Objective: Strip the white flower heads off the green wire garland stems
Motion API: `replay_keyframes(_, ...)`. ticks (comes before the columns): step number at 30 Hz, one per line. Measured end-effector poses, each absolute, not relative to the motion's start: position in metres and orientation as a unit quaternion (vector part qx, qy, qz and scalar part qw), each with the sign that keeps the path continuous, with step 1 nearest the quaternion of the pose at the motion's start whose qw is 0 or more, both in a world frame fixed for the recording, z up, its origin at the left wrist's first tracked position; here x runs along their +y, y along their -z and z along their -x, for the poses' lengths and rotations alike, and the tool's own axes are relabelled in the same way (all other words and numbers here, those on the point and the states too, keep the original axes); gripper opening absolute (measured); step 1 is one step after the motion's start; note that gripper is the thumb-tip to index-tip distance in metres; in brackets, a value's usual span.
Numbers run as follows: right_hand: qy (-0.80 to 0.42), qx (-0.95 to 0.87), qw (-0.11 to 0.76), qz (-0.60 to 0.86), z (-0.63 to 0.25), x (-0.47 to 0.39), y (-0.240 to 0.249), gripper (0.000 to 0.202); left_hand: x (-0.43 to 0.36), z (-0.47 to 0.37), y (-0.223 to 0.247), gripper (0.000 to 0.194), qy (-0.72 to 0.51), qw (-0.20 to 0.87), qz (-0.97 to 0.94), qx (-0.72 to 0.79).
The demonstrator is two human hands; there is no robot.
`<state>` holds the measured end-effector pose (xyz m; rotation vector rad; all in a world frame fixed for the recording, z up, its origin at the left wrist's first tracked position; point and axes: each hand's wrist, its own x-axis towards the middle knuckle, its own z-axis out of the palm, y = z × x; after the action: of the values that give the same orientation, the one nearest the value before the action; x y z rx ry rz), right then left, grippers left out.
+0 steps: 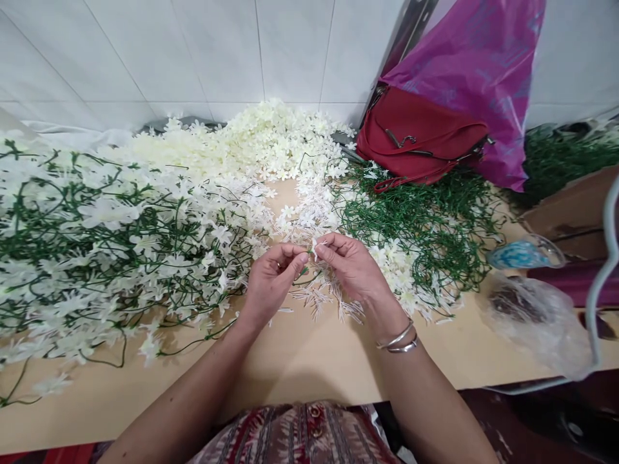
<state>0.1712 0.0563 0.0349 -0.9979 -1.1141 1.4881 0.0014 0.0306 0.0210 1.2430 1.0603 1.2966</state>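
Observation:
Both hands meet over the middle of the table, fingertips almost touching. My left hand (275, 278) pinches a thin green plastic stem (304, 273) between thumb and forefinger. In a pinch too, my right hand (352, 265) grips a small white artificial flower (314, 249) at the stem's tip. Just below the fingers lie loose white stamen pieces (316, 299). Left of my hands spreads a big heap of white flowers on green stems (159, 225). Beyond them rises a pile of loose cream flower heads (285, 132), and bare green stems (416, 219) lie to the right.
A red handbag (420, 132) and a purple plastic bag (474, 64) stand at the back right against the tiled wall (217, 51). Along the right side are a blue-patterned item (522, 253), a clear plastic bag (536, 322) and a curved grey tube (594, 303).

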Motion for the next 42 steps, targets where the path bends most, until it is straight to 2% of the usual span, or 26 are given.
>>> replay_keyframes(8,-0.574,-0.517,0.46,0.437,-0.17,0.056,-0.03,0.037,0.029,-0.002,-0.012,0.023,-0.516,0.496,-0.525,0.46)
replay_keyframes(21,-0.583,-0.48,0.47,0.457,-0.154,0.053,-0.021,0.038,0.027,-0.007,-0.006,0.022,-0.533,0.43,-0.533,0.497)
replay_keyframes(35,-0.628,-0.468,0.459,0.42,-0.17,0.06,-0.021,0.038,0.029,-0.005,0.0,0.022,-0.515,0.488,-0.515,0.48)
replay_keyframes(42,-0.63,-0.477,0.443,0.424,-0.175,0.063,-0.018,0.034,0.027,-0.004,-0.001,0.022,-0.513,0.475,-0.517,0.494)
